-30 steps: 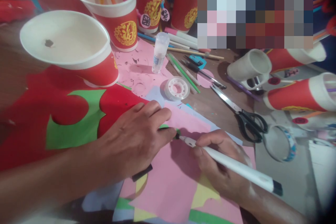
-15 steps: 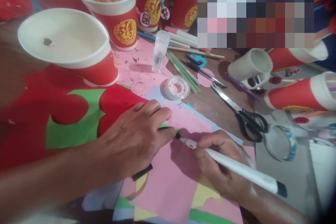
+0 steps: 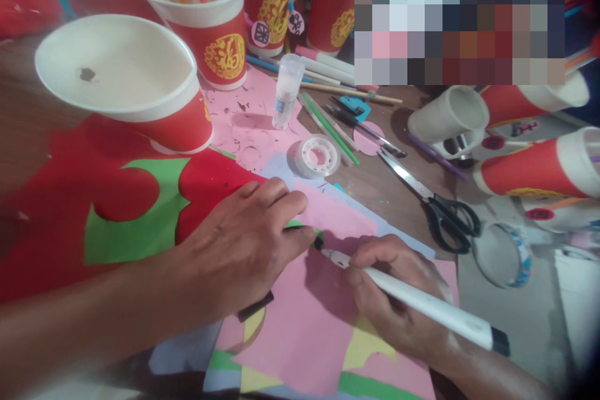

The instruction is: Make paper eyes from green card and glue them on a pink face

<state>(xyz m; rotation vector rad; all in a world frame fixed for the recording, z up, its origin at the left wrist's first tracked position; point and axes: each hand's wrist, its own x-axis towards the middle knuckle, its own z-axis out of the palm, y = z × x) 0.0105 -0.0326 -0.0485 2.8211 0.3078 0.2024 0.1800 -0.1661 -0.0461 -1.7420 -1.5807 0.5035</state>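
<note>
Yellow "福" (image 3: 229, 56) on a red cup (image 3: 197, 28); marks on pink tags (image 3: 261, 34) unclear

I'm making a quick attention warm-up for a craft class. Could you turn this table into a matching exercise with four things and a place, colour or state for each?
Column one
1. White marker
2. Scissors
3. Small clear bottle
4. Clear tape roll

Column two
A. Standing upright on pink paper
B. Ring-shaped, lying flat
C. Held in the right hand
D. Silver and black

Right pairs: 1-C, 2-D, 3-A, 4-B
</note>
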